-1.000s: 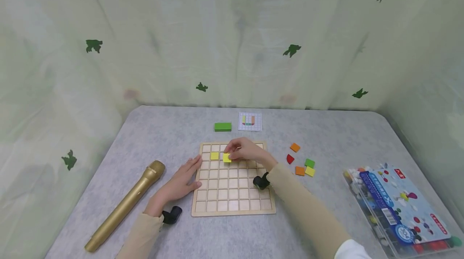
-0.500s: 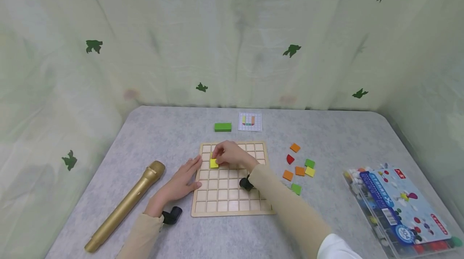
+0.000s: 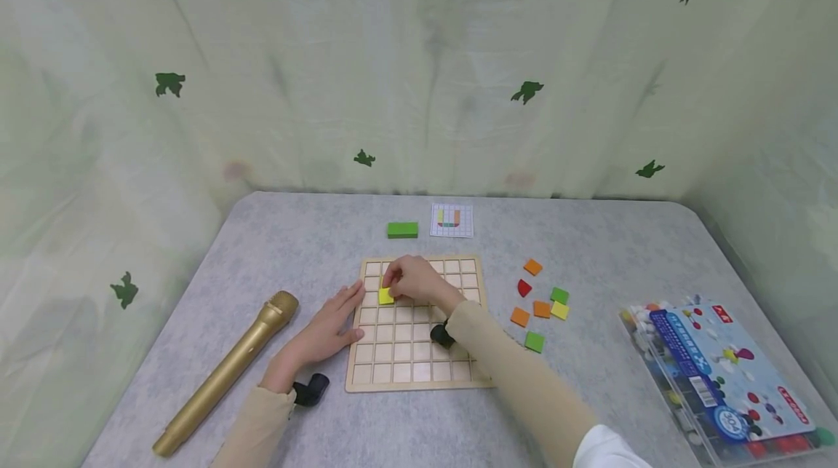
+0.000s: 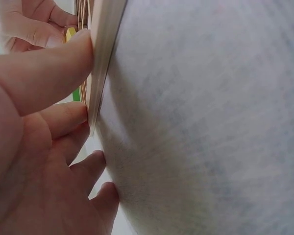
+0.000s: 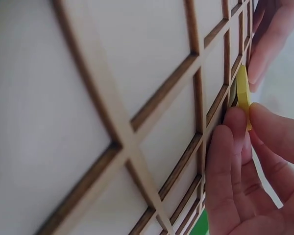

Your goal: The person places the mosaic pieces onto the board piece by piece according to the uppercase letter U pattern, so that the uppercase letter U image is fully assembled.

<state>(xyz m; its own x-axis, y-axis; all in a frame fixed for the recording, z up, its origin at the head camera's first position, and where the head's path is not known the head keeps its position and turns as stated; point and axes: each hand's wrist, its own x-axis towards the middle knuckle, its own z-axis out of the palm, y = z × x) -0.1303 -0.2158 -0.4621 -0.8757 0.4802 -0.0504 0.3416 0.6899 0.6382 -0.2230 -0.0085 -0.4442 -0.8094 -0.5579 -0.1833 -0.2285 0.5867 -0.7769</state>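
Observation:
A wooden grid board (image 3: pixel 419 381) lies on the table. My right hand (image 3: pixel 419 279) is over its upper left part and pinches a yellow square tile (image 3: pixel 385 296) between thumb and fingers. In the right wrist view that yellow tile (image 5: pixel 243 95) stands tilted at a grid cell. The right hand hides the cell above it in the head view. My left hand (image 3: pixel 327 326) rests at the board's left edge with fingers extended. Its thumb and fingertips touch the wooden rim (image 4: pixel 100 63) in the left wrist view.
Right of the board lie loose tiles: orange (image 3: pixel 533 266), red (image 3: pixel 524 287), green (image 3: pixel 534 341) and yellow (image 3: pixel 559 310). Behind it are a green block (image 3: pixel 402 230) and a pattern card (image 3: pixel 452 220). A gold microphone (image 3: pixel 225 373) lies left; a clear box (image 3: pixel 727 381) of parts stands right.
My right hand has moved left across the board with the yellow tile, then stayed nearly still. Its forearm shift uncovers an orange and a green tile. The left hand has not moved.

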